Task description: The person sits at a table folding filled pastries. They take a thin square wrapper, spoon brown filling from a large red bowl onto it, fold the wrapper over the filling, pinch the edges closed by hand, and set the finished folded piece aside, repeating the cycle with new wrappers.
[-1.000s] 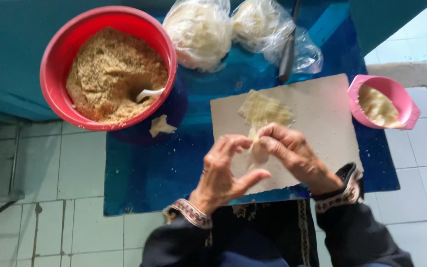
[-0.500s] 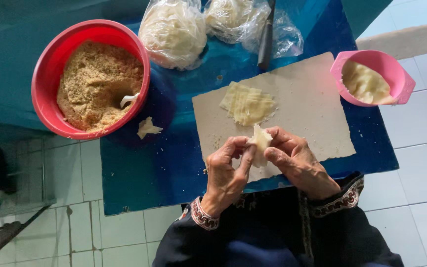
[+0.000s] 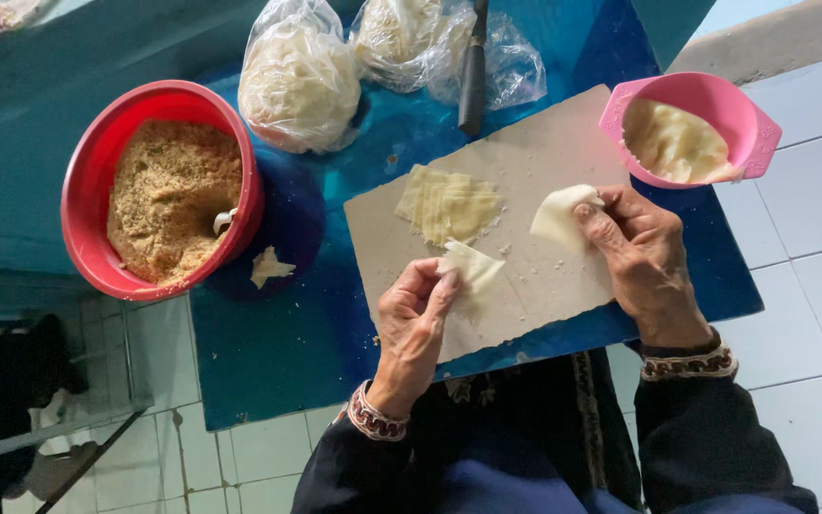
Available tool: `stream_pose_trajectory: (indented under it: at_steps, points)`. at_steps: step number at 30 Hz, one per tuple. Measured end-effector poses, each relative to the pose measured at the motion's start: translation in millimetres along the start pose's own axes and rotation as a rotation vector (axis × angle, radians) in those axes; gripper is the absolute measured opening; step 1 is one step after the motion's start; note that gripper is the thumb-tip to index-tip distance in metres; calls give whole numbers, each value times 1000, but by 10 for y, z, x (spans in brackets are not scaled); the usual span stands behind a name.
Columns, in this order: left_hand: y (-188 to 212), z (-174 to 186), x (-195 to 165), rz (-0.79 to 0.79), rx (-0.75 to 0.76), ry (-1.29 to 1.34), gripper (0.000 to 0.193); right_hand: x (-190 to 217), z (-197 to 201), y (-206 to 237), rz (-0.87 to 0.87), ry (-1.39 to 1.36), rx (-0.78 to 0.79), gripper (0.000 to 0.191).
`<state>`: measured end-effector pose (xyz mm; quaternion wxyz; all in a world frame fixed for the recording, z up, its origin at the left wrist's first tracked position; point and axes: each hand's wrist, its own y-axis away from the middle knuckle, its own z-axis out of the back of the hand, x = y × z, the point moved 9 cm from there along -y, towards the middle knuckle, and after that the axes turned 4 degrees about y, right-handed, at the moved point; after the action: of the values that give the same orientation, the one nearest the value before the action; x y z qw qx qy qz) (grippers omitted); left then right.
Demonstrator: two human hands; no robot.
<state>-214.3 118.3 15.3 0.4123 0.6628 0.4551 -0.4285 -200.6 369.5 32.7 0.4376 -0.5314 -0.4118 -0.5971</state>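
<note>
White tiled floor (image 3: 811, 238) surrounds a low blue counter (image 3: 287, 352), on which a pale brown board (image 3: 544, 286) lies at centre. The left hand (image 3: 416, 324) holds a thin square dough wrapper (image 3: 473, 266) over the near part of the board; thumb and forefingers are pinched on its left corner, the rest of the sheet hanging free. The right hand (image 3: 644, 257) holds a second, folded wrapper (image 3: 561, 217) just above the board's right side, fingertips closed on its right edge, near the pink bowl (image 3: 749, 124). That bowl, at the far right, contains pale dough pieces. A small stack of flat wrappers (image 3: 447, 202) lies on the board between and beyond the 2 hands. At the left stands a red bowl (image 3: 88, 238) of crumbly brown filling with a white spoon (image 3: 225, 220) in it. A wrapper scrap (image 3: 268, 267) lies beside it. 2 clear plastic bags (image 3: 302, 81) of wrappers sit at the far edge, a dark handle (image 3: 473, 67) between them.
</note>
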Motion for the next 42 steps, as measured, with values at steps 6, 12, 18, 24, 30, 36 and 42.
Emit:
stream_pose_trajectory:
  at_steps: [6, 12, 18, 24, 30, 36, 42]
  points:
    - [-132, 12, 137, 47, -134, 191, 17, -16, 7, 92, 120, 176, -83, 20]
    - [-150, -251, 224, -35, -203, 312, 36, -37, 20, 98, 114, 187, -104, 19]
    - [396, -588, 326, 283, -17, 481, 70, -39, 49, 120, 112, 195, -117, 18]
    - [683, -653, 303, 432, 124, 546, 69, -15, 37, 116, 166, 209, -123, 19]
    - [775, -5, -508, -338, 39, -608, 52, 215, -80, 151, 224, 340, -60, 18]
    - [655, 781, -945, -615, -153, -984, 67, 776, -794, 251, 667, 541, 175, 17]
    - [566, 775, -816, -643, -1, -1095, 64, 810, -1696, 716, 1055, 891, 376, 24]
